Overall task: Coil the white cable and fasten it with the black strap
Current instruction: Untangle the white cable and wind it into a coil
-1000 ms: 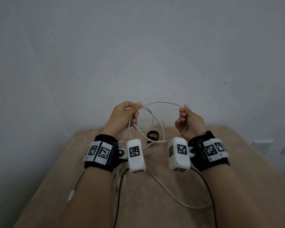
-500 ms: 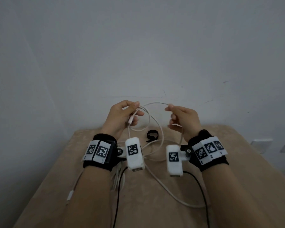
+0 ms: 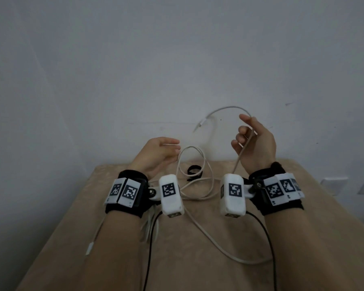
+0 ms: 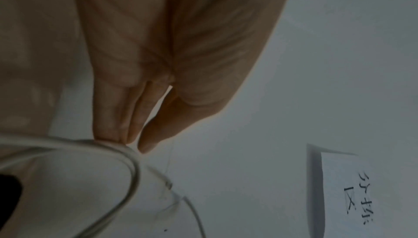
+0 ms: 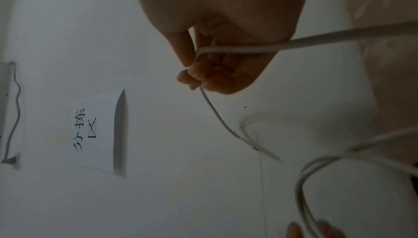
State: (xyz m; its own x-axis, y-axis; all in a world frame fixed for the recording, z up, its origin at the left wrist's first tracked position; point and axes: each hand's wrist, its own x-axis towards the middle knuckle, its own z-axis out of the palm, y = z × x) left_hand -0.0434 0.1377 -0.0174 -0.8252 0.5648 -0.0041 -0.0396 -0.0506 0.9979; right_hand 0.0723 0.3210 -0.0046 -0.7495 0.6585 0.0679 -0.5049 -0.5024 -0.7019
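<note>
Now the right hand (image 3: 254, 143) grips the white cable (image 3: 238, 162) up high, the left hand (image 3: 158, 156) pinches its loop, black strap (image 3: 189, 172) lying just beyond

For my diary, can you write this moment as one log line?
left hand: pinches white cable loop | right hand: grips cable, plug dangling | black strap: on table, untouched

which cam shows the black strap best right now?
Head view: the black strap lies in full sight on the tan cloth, next to the white cable's loops. Each wrist view has only a dark patch at its frame edge; I cannot tell whether that is the strap.
</note>
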